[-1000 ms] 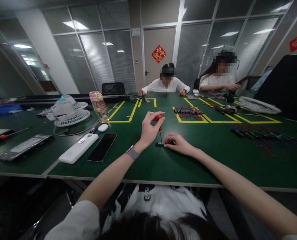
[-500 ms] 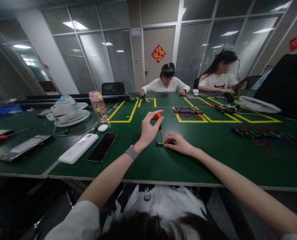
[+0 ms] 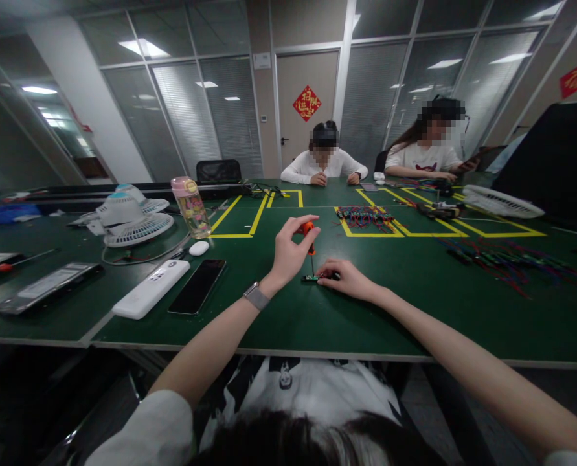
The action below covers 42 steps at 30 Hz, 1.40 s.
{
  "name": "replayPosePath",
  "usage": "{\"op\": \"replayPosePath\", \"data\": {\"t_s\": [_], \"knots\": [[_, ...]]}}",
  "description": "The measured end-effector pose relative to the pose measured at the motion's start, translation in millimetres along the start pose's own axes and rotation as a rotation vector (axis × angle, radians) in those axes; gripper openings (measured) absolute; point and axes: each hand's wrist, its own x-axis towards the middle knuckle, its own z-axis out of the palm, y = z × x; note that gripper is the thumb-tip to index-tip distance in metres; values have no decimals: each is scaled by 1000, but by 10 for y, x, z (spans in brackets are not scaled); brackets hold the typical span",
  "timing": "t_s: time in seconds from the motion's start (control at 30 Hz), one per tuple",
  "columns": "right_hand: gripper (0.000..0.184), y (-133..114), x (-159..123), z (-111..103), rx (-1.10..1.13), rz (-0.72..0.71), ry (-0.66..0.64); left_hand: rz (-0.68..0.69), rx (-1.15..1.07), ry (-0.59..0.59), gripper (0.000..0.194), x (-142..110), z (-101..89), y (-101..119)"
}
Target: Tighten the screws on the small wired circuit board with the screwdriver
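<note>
My left hand point(image 3: 292, 249) is closed around the orange-and-black handle of a screwdriver point(image 3: 309, 237), which stands upright with its shaft pointing down. The tip of the shaft meets a small green circuit board point(image 3: 309, 278) lying on the green table. Beside the screwdriver, my right hand point(image 3: 342, 278) rests on the table with its fingers closed on the right end of the board. Those fingers cover part of the board. A dark piece shows just under the right fingers, too small to name.
Left of my hands lie a black phone point(image 3: 197, 286), a white power bank point(image 3: 152, 288) and a white earbud case point(image 3: 199, 248). A water bottle point(image 3: 191, 208) and a white fan point(image 3: 137, 220) stand beyond. Wired boards point(image 3: 366, 219) lie ahead. Two people point(image 3: 323, 162) sit opposite.
My hands, the screwdriver and the board hold almost the same place. The person opposite has drawn one hand inward from the small item on the table.
</note>
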Motion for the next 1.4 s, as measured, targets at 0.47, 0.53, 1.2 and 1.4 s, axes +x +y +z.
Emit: {"op": "replayPosePath", "data": {"t_s": [0.47, 0.53, 1.2, 1.4], "knots": [[11, -1, -1, 8, 3, 5, 3, -15, 0, -1, 24, -30, 7, -9], [12, 10, -1, 13, 7, 6, 3, 2, 45, 15, 23, -32, 2, 0], [12, 16, 6, -1, 8, 1, -8, 19, -3, -42, 27, -12, -6, 19], [10, 15, 2, 6, 19, 0, 2, 42, 42, 10, 20, -11, -6, -6]]}}
